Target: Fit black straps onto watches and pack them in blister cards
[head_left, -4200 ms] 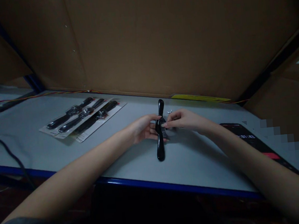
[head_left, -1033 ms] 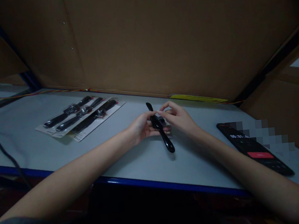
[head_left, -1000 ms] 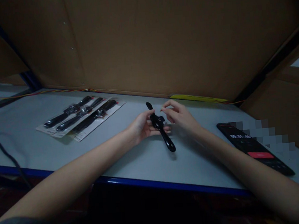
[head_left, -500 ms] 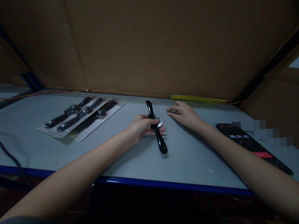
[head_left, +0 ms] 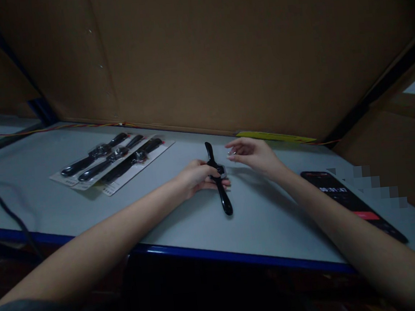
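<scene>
My left hand (head_left: pixel 197 176) is closed around the middle of a black spokeshave (head_left: pixel 224 200), thumb on top and fingers beneath. Its two handles point away from me and toward me, and a metal part shows at its centre. To the right, slightly above the table, my right hand (head_left: pixel 256 155) pinches a small shiny metal piece (head_left: pixel 232 152) at its fingertips. The piece is too small and blurred to tell its kind. The two hands are apart.
Several spokeshaves in clear blister packs (head_left: pixel 115 163) lie on the left of the table (head_left: pixel 184 225). A phone (head_left: pixel 353 205) showing a timer lies at right, beside my right forearm. A yellow strip (head_left: pixel 274 137) and cardboard wall (head_left: pixel 203 64) border the back; a black cable (head_left: pixel 7 209) crosses at left.
My right hand has risen off the tabletop with the small metal piece and come slightly toward the spokeshave. The left hand stays almost in place, and the spokeshave has turned slightly.
</scene>
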`<state>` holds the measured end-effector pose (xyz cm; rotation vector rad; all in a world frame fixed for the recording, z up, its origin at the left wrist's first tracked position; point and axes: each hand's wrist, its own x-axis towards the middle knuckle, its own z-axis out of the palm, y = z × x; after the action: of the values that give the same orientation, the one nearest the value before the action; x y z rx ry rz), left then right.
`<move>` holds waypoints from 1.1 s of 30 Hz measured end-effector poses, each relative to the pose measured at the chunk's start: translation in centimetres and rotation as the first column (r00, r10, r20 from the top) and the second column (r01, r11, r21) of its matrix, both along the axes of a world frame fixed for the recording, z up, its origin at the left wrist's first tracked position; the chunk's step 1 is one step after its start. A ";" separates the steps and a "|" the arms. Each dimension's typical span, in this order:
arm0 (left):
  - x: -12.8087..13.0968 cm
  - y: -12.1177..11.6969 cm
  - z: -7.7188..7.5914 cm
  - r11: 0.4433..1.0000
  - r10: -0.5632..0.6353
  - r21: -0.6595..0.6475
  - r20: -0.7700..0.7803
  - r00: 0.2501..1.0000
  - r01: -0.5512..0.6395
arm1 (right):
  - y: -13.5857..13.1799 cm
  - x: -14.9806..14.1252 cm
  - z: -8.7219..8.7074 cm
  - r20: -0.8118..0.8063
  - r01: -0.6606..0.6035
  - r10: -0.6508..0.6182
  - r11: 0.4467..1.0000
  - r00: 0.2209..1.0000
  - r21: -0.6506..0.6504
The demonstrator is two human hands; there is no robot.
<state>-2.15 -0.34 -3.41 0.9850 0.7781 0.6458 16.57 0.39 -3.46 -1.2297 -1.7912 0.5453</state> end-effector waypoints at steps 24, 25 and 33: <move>0.0 -0.2 -0.2 0.999 -0.026 0.043 -0.014 1.000 0.026 | -2.9 -3.0 1.2 0.479 -0.141 0.017 0.964 0.878 0.223; 0.0 -0.2 -0.2 0.999 -0.021 0.043 -0.018 1.000 0.022 | -2.9 -3.1 1.0 0.448 -0.117 0.016 0.973 0.894 0.198; 0.2 -0.3 -0.2 0.999 -0.019 0.027 0.008 1.000 0.019 | -1.9 -3.2 -0.8 0.031 -0.047 0.052 0.989 0.998 -0.138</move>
<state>-1.98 -0.62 -3.66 1.0124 0.7536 0.6455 13.35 -1.55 -4.27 -1.2973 -1.8421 0.6897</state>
